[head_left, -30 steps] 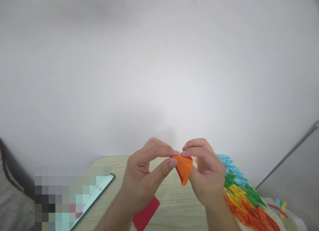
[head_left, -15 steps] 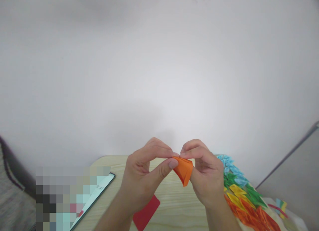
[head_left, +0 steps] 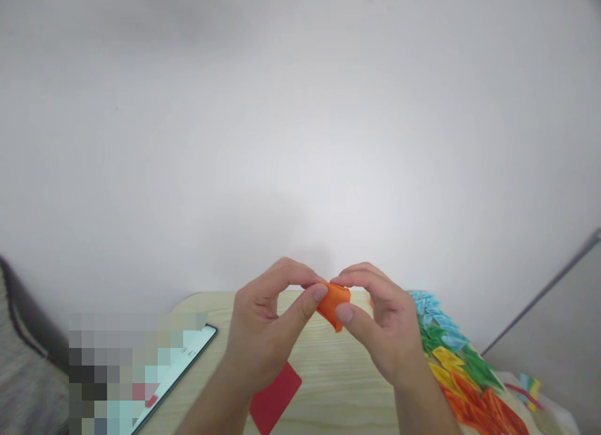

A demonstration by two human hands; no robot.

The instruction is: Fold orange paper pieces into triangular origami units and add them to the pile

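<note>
A small piece of folded orange paper [head_left: 332, 302] is held up above the table between both hands. My left hand [head_left: 267, 328] pinches its upper left corner between thumb and forefinger. My right hand [head_left: 387, 328] grips it from the other side, thumb on the near face and fingertips at the top edge. The paper bows a little between them, its lower tip pointing down. Its far side is hidden by the fingers.
A red card-like piece [head_left: 276, 399] lies on the wooden table [head_left: 338, 391] below my left hand. A tablet [head_left: 181, 360], partly blurred out, is at the left. Folded blue, green, yellow and orange paper pieces [head_left: 448, 360] line the right edge. A white wall stands behind.
The orange paper has moved slightly left and up. My right thumb has come round from behind it onto its near face, and the paper now looks more curved.
</note>
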